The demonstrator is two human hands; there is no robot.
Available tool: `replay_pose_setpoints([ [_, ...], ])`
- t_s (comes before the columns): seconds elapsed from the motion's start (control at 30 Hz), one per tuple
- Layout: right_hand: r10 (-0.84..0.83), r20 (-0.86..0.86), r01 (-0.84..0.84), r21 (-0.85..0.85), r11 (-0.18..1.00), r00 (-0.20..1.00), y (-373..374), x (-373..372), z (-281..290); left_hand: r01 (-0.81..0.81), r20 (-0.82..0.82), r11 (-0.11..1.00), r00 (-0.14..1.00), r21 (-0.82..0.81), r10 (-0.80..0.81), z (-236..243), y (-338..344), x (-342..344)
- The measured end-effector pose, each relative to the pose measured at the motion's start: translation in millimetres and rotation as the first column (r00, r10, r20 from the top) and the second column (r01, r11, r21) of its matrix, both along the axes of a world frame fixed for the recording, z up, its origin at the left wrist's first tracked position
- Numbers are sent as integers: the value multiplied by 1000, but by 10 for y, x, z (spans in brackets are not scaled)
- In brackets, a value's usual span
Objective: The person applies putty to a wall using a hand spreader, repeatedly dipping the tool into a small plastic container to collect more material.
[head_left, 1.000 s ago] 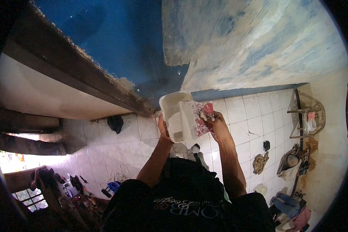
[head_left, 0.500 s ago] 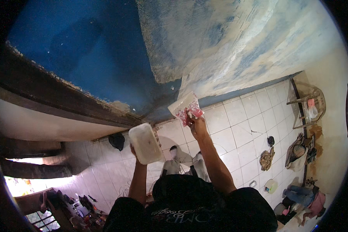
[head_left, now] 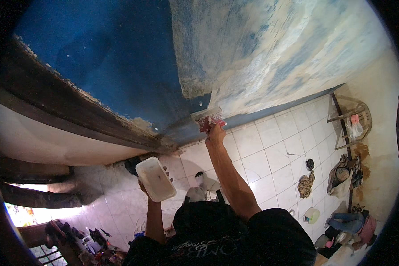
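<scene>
My right hand (head_left: 216, 134) is closed round the red handle of a wide putty knife (head_left: 208, 118), smeared with white filler. Its blade is at the low part of the wall, by the border of bare blue paint (head_left: 133, 66) and a whitish skim coat (head_left: 235, 57); whether it touches is hard to tell. Lower and to the left, my left hand (head_left: 142, 186) grips a shallow white plastic tub (head_left: 156, 179) from beneath, its fingertips showing past the far rim. The tub tilts, with pale residue inside.
White floor tiles (head_left: 252, 162) run along the wall's foot. A dark bundle (head_left: 131, 166) lies behind the tub. Rightward are a crumpled cloth (head_left: 306, 185), a pale round container (head_left: 311, 215), a chair-like frame (head_left: 352, 117) and jeans (head_left: 348, 221) beside pink fabric. Clutter (head_left: 91, 244) fills the lower left.
The putty knife has shifted slightly left and up, its blade turned flatter toward the wall. My left hand has carried the tub left and down, nearer to my body.
</scene>
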State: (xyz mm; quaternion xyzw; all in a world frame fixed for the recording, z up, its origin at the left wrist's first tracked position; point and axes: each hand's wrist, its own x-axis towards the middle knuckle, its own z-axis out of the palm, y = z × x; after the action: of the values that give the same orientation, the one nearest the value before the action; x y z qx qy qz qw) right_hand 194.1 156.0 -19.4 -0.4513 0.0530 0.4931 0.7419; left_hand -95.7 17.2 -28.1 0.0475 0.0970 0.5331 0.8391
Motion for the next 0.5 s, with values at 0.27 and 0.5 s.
replay_pose_setpoints([
  [0.27,-67,33,71,-104,992,997,50,6,740,0,-26,999,1000,44,1,-184,-82,-70],
  [0.5,41,107,-45,41,998,993,9,55,1577,-40,-49,998,998,38,42,-57,-166,-6],
])
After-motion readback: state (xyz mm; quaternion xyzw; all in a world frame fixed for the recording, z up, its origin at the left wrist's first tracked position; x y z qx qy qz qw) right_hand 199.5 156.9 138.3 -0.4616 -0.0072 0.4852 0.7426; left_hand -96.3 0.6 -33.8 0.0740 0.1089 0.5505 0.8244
